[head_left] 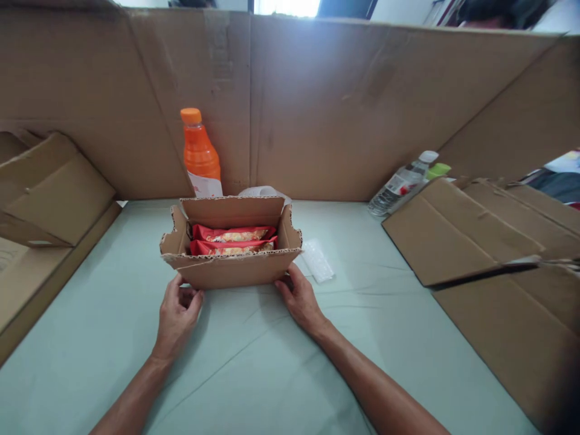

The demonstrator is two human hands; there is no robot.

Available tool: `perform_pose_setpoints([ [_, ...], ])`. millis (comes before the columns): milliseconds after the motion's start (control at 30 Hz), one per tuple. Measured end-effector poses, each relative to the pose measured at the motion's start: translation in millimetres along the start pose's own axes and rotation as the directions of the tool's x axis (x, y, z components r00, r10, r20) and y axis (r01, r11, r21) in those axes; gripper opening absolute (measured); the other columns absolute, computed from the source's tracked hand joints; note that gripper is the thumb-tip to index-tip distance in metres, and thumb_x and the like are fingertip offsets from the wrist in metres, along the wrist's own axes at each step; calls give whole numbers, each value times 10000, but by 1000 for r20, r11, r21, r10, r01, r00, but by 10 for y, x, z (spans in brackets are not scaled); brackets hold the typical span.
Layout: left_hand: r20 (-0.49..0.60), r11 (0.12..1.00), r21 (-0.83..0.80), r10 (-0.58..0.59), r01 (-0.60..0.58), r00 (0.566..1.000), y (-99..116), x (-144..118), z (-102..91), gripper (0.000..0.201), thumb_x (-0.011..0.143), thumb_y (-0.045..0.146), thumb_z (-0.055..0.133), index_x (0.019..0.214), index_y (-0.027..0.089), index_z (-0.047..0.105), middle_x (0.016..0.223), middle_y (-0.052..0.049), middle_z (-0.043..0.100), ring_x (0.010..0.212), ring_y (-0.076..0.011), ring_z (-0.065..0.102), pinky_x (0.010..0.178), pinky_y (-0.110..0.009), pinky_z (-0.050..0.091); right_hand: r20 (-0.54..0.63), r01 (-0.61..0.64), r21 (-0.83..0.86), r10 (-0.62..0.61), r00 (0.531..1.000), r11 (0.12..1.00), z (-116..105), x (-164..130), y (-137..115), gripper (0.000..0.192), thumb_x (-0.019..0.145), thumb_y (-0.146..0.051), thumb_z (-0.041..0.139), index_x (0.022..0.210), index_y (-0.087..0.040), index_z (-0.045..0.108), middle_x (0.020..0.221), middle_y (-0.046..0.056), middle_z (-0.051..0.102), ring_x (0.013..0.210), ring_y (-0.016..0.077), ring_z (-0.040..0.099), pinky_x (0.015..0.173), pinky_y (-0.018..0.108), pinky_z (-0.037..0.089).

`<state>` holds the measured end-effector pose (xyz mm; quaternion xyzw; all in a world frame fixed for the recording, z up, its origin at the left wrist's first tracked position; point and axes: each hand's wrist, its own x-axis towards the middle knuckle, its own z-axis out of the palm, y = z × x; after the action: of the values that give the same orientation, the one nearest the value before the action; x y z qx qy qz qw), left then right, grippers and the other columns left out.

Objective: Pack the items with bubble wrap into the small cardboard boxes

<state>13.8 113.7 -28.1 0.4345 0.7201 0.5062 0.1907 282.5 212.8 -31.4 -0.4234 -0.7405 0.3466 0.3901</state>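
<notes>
On the pale green table [254, 362], both hands rest against the open cardboard box [231, 269] of red snack packets [232, 240], left hand [176, 317] loosely curled, right hand [301, 300] spread flat, neither gripping.

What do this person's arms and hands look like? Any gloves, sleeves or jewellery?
Both arms are bare as far as the picture shows: no sleeves reach the forearms. The left hand and the right hand wear no gloves, and no watch, bracelet or ring shows on either. The fingernails look short and unpainted. No markings or bandages are visible on the forearms.
</notes>
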Motion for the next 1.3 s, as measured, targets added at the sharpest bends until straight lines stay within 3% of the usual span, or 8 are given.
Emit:
perform_pose_setpoints([
  [200,0,980,-192,-44,43,999,36,-50,-2,693,783,360,676,1407,200,421,1111,-73,593,785,-128,626,688,-265,528,-61,182,-403,-224,973,897,-314,-43,-36,424,914,-178,497,1324,-236,591,1476,126,530,1358,273,496,1099,506,435],
  [333,-9,977,-209,-45,42,999,13,-50,3,703,792,334,670,1433,202,414,1120,-76,596,801,-125,622,725,-276,538,-181,-13,-537,-100,979,844,-662,64,84,344,808,-248,635,1143,-199,694,1443,161,565,1326,346,499,1067,553,401],
  [567,-107,987,-161,-28,11,994,105,-170,-99,650,838,337,631,1439,202,425,1207,-110,614,926,-172,639,740,-292,538,-331,-138,-356,13,943,924,-1249,-150,-49,356,922,-426,477,1004,-179,720,937,95,766,832,226,698,763,362,564],
  [700,-170,976,34,220,-217,961,369,-576,-203,581,873,307,607,1427,221,455,1240,-117,623,1123,-256,606,822,-363,554,-229,-133,-85,111,967,987,-1470,-547,-565,369,895,-491,598,1045,-183,736,949,74,766,840,214,705,767,329,576],
  [933,222,852,-64,520,-520,825,906,-1127,-49,745,840,195,628,1519,265,332,1591,-148,343,1478,-323,340,1176,-549,339,153,-241,234,209,966,942,-1553,-923,-1285,385,818,-569,705,927,-206,773,837,64,754,712,197,673,655,315,571],
  [1033,424,894,-230,447,-384,787,1053,-1194,18,919,763,205,693,1569,259,255,1616,-153,328,1509,-357,281,1192,-583,295,271,-288,282,211,939,915,-1487,-968,-1434,434,787,-616,710,880,-197,774,792,68,739,672,198,659,617,322,560],
  [1167,699,946,-312,168,86,695,1010,-1315,66,768,791,291,683,1505,220,409,1258,-135,662,1180,-299,623,1009,-454,493,300,-337,319,243,922,886,-1349,-882,-1328,448,783,-608,699,906,-181,761,791,63,732,656,180,641,613,311,544],
  [1300,752,824,-291,-117,486,648,792,-1491,67,831,782,375,690,1502,138,348,932,-71,684,768,-195,653,688,-309,515,89,-349,181,338,937,919,-1203,-817,-943,401,817,-509,663,1036,-180,733,989,76,753,810,191,670,755,340,554],
])
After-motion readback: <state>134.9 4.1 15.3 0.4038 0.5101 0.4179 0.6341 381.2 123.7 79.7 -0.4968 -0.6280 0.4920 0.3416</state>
